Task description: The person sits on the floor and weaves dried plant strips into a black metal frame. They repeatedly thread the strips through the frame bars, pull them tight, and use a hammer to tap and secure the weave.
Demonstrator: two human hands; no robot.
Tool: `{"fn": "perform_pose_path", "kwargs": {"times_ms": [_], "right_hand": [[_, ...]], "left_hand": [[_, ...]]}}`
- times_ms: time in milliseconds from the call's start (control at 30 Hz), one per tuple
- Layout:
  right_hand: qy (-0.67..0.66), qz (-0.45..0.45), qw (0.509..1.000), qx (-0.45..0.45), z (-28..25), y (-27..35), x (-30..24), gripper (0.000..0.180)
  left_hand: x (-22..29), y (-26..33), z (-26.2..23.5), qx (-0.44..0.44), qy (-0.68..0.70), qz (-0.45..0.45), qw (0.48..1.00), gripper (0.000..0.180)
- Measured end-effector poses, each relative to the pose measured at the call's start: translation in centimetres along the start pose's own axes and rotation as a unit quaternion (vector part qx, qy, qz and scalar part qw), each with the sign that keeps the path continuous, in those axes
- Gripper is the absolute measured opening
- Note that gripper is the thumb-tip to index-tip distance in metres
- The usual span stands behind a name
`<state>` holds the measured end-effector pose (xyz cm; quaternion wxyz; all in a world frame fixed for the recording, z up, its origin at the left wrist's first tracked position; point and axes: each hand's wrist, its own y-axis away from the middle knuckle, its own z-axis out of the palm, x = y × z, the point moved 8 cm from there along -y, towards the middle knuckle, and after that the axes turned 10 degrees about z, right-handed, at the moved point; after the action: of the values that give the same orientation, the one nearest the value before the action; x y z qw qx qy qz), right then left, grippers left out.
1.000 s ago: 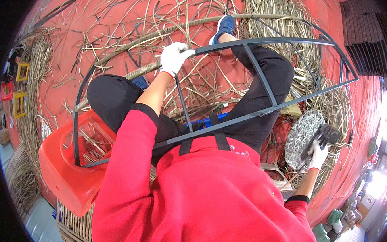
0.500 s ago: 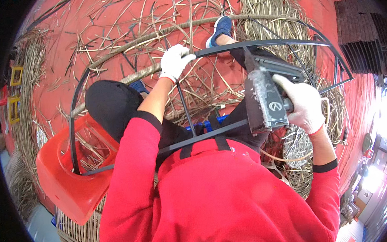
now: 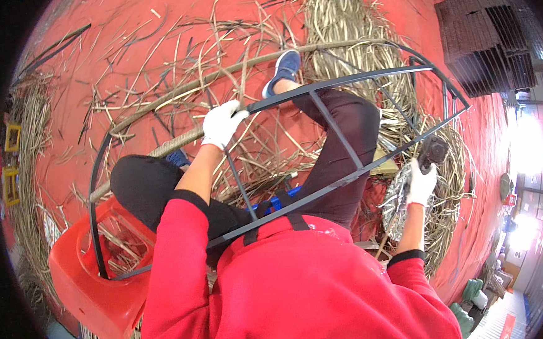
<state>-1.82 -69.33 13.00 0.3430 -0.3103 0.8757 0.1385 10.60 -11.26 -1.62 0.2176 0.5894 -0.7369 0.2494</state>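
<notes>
Across my lap lies a dark metal frame [image 3: 365, 77] with curved outer bars and thin cross bars. Tan woven-look strip [image 3: 179, 141] is wound around part of its middle bar, and the far curved bar [image 3: 204, 81] is covered too. My left hand [image 3: 221, 126], in a white glove, is closed around the bar where the winding ends. A loose length of strip [image 3: 244, 72] stands up beside its fingers. Off to the right, my gloved right hand [image 3: 420, 184] grips a dark staple gun [image 3: 434, 151], apart from the frame.
A red plastic chair [image 3: 95, 292] stands at the left, under the frame's end. Thick bundles of tan strips [image 3: 347, 34] lie beyond my foot and along the left. Loose strips litter the red floor [image 3: 127, 41]. Stacked dark panels [image 3: 472, 39] stand at far right.
My right hand has swung the staple gun down and to the right, away from the frame, baring a cross bar. My left hand keeps its hold on the bar.
</notes>
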Motion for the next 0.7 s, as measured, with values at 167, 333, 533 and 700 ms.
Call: {"fn": "perform_pose_path", "kwargs": {"times_ms": [167,333,533,700], "right_hand": [[-0.187,0.127,0.968,-0.11,4.6,0.8,5.5,0.016],[-0.126,0.232,0.946,-0.186,8.2,4.8,8.9,0.012],[-0.116,0.094,0.959,-0.243,10.9,4.7,4.4,0.017],[-0.164,0.114,0.93,-0.309,10.9,5.8,-0.7,0.013]], "left_hand": [[0.0,-0.1,-0.6,0.028,0.023,-0.004,0.999,0.036],[-0.4,-0.3,-0.6,-0.003,0.03,-0.03,0.999,0.034],[-0.4,-0.2,-1.2,0.01,0.038,-0.026,0.999,0.031],[-0.2,-2.1,-2.9,-0.01,0.061,-0.02,0.998,0.028]]}}
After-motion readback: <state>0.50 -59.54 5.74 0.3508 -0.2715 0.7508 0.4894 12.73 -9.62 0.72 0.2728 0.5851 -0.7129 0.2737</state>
